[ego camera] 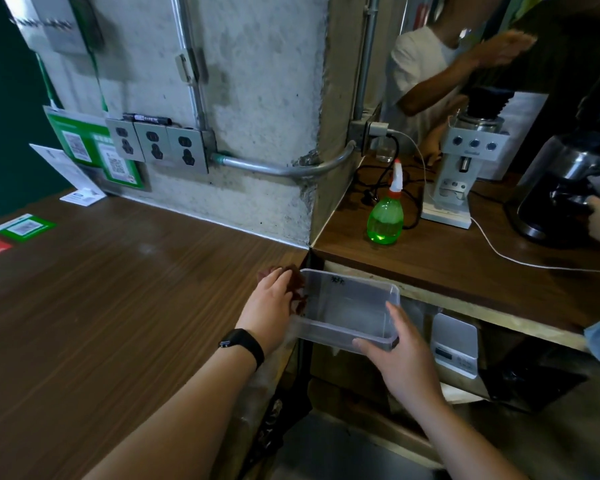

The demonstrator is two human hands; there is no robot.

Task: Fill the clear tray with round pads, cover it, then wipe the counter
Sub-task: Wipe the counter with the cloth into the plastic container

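The tray (347, 306) looks empty; right hand (400, 355) grips it, left hand (271, 303) maybe holds brown pads (297, 289).

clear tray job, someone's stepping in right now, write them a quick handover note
Right hand grips the near right corner of the clear tray, which is held off the counter's edge over the gap.
Left hand rests on a dark reddish cloth on the brown counter, beside the tray's left wall.
Tray looks empty; no round pads and no lid are in view.
Green spray bottle stands on the lower counter to the right.
Done: tray is out.
Left: fill with pads, cover, wipe the counter.
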